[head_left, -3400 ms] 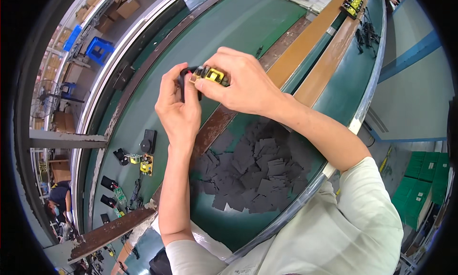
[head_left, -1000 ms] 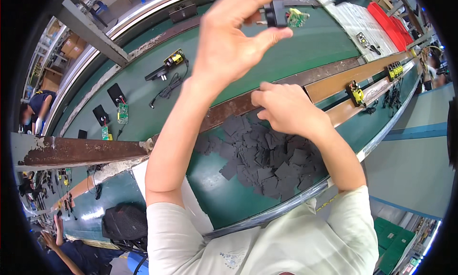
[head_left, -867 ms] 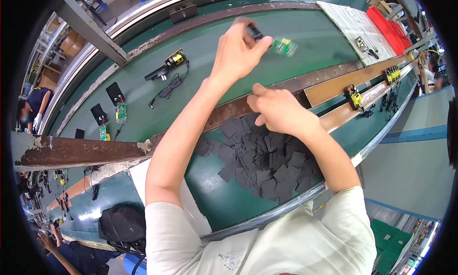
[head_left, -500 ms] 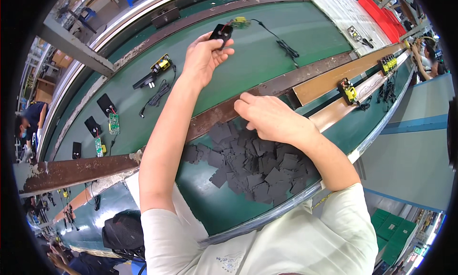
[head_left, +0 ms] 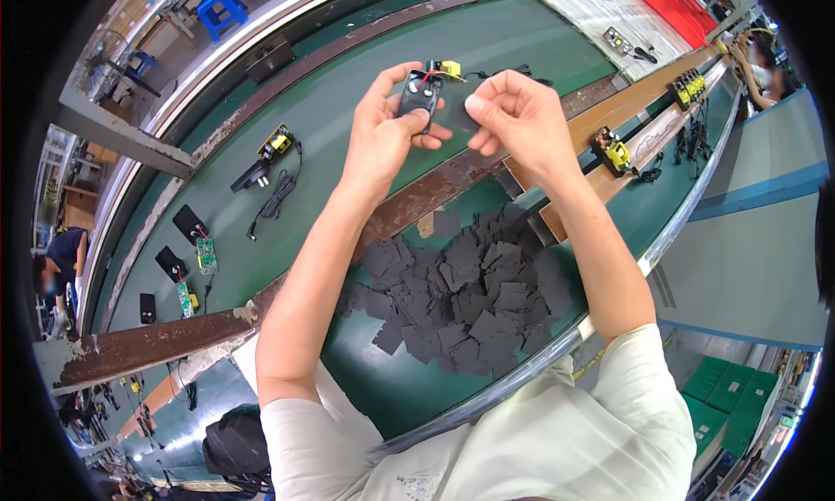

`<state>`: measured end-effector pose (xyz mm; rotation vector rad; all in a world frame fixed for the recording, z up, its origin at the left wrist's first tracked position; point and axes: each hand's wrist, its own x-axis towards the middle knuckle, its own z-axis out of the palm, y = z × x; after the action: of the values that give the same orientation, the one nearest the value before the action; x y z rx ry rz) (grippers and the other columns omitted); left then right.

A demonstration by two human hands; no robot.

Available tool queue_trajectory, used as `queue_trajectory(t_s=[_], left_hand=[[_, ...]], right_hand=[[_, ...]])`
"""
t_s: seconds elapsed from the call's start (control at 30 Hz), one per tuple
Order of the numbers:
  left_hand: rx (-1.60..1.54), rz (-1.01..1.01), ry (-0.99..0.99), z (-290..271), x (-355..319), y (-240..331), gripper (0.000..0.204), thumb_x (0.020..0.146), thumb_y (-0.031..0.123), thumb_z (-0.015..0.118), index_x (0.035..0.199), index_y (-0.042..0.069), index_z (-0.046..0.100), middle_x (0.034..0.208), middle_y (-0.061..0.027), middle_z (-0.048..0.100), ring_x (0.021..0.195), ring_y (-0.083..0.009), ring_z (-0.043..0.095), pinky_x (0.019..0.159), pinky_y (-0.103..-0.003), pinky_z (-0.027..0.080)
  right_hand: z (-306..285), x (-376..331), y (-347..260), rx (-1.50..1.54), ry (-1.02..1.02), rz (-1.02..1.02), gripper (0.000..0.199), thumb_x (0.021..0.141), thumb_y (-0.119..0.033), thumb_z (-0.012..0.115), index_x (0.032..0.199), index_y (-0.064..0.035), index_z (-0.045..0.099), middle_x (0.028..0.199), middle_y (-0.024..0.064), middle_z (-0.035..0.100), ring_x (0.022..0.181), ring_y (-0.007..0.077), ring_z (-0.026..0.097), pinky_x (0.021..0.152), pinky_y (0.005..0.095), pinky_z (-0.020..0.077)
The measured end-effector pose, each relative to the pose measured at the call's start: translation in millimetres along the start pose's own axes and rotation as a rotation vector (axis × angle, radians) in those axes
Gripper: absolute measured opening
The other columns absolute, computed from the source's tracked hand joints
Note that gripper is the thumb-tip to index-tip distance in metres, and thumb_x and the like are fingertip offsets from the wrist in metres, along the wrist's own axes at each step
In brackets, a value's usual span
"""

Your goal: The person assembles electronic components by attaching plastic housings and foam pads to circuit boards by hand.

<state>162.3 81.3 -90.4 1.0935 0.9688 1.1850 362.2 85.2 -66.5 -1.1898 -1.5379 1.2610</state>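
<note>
Bare green belt [head_left: 487,44] lies open on the far side, past the raised hands. Near the person, a heap of dark foam squares [head_left: 461,292] covers the bench. To the left a black adapter with its cable [head_left: 265,166] and circuit boards [head_left: 196,270] lie scattered. On the right, yellow units [head_left: 613,150] sit along the wooden rail [head_left: 648,96].

Two hands [head_left: 383,127]; one black pad pile [head_left: 461,297]; one blue stool [head_left: 219,3].

A black adapter shell [head_left: 418,95], its yellow part poking out on top, is sitting upright beside a dark square pad [head_left: 458,114].
</note>
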Motion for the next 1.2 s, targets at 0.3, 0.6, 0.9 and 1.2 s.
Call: queue_trajectory(t_s=[0.3, 0.6, 0.9, 1.2], left_hand=[[0.049, 0.079, 0.021, 22.5, -12.5, -2.8, 0.039, 0.105, 0.011, 0.066, 0.142, 0.004, 0.055, 0.104, -0.0166, 0.074, 0.08, -0.0206, 0.076, 0.054, -0.025, 0.056], [0.261, 0.149, -0.007, 10.3, -12.4, 17.1, 0.03, 0.105, 0.014, 0.069, 0.133, 0.006, 0.062, 0.095, -0.0124, 0.075, 0.069, -0.0155, 0.072, 0.053, -0.024, 0.049], [0.972, 0.897, 0.277, -0.8, 0.6, -5.9, 0.022, 0.098, 0.007, 0.073, 0.12, 0.006, 0.069, 0.092, -0.0115, 0.074, 0.071, -0.0192, 0.072, 0.065, -0.03, 0.055], [0.615, 0.643, 0.281, 14.1, -6.3, -5.3, 0.023, 0.096, 0.002, 0.072, 0.119, 0.003, 0.069, 0.099, -0.0074, 0.076, 0.075, -0.0087, 0.069, 0.066, -0.028, 0.056]], right_hand=[[14.7, -10.2, 5.2, 0.06, 0.047, -0.21, 0.027, 0.109, -0.025, 0.065, 0.117, 0.0005, 0.068, 0.087, 0.004, 0.071, 0.076, 0.0093, 0.067, 0.066, 0.0256, 0.0534], [-13.9, 16.0, 23.1, -0.241, 0.012, -0.443, 0.041, 0.11, -0.037, 0.061, 0.119, 0.0009, 0.072, 0.105, 0.004, 0.068, 0.09, 0.0136, 0.061, 0.076, 0.0315, 0.0492], [0.3, 1.2, 2.7, -0.222, -0.01, -0.2, 0.039, 0.102, -0.035, 0.073, 0.112, 0.002, 0.075, 0.089, 0.003, 0.064, 0.074, 0.0105, 0.055, 0.067, 0.0291, 0.0443], [20.6, -8.5, -0.2, -0.307, 0.229, -0.549, 0.034, 0.092, -0.027, 0.081, 0.103, 0.0048, 0.075, 0.082, 0.0107, 0.065, 0.069, 0.0201, 0.061, 0.063, 0.0345, 0.0479]])
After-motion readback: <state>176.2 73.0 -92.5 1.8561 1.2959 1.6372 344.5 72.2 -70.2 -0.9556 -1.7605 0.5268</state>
